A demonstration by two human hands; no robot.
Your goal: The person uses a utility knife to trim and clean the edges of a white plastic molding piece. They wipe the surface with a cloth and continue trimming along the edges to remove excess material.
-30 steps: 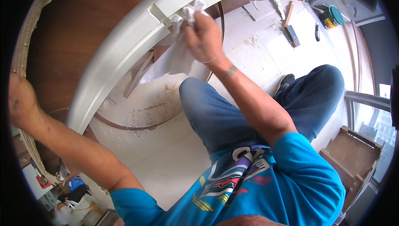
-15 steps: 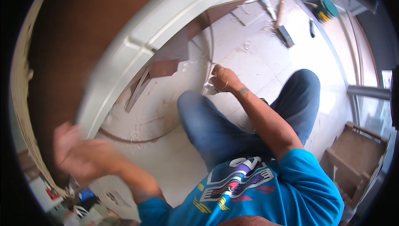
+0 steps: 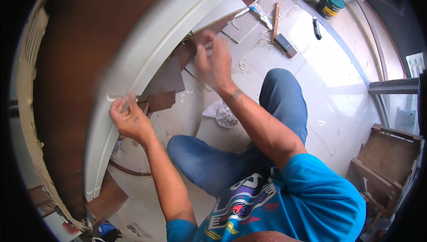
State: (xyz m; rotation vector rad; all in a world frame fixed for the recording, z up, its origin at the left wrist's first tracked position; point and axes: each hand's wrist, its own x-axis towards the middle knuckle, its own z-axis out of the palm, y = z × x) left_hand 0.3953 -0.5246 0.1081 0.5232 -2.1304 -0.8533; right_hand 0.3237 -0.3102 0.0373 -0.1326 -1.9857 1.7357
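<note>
A large arched panel with a brown face and a white moulded frame point(image 3: 147, 66) rises in front of me on the left. My left hand point(image 3: 133, 122) is at the frame's lower edge, thumb and bent fingers closed on it beside a small notch. Farther along that edge is my right hand point(image 3: 215, 62), smeared by motion. A short dark length of a thin strip point(image 3: 194, 38) shows between its fingertips and the frame; a blurred length seems to hang below the hand. A crumpled white plastic bag point(image 3: 227, 115) lies on the floor below my right forearm.
Brown board offcuts point(image 3: 162, 101) and curled shavings lie under the panel. Beyond my right hand are a dark block point(image 3: 285, 46), a wooden stick point(image 3: 276, 22), a utility knife point(image 3: 316, 28) and a green-lidded bucket point(image 3: 330, 4). A wooden stool point(image 3: 387, 157) stands at right.
My left hand has come up and right, onto the frame's edge. My right hand has moved up and left with the strip, away from the white bag, toward the frame. My knees have shifted left.
</note>
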